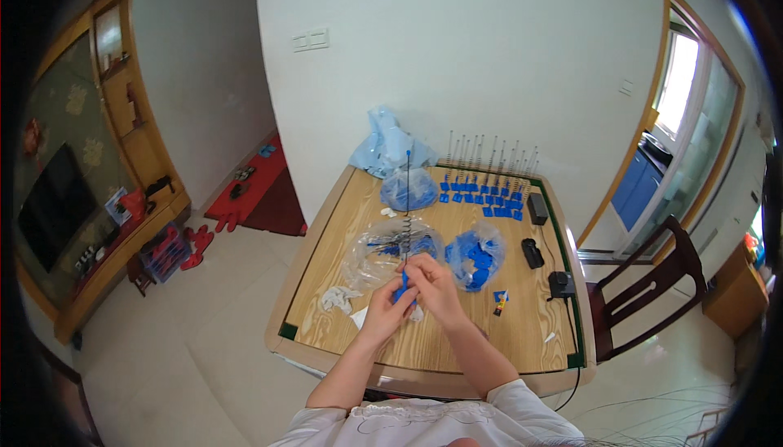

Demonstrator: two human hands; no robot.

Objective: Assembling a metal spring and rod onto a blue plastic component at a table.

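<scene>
Both hands meet over the middle of a wooden table (522,341). My left hand (387,307) pinches a small blue plastic piece (403,282) from below. My right hand (431,281) grips the same spot from the right, where a thin upright metal rod with a spring (408,202) rises from the piece. Just behind my hands lies a clear plastic bag (377,253) with rods and blue parts. To the right sits another clear bag full of blue plastic pieces (475,256).
Rows of finished blue pieces with upright rods (489,182) stand at the table's far side, beside light blue bags (391,153). Black boxes (533,253) and a black adapter (561,285) lie on the right. A dark wooden chair (652,284) stands right of the table.
</scene>
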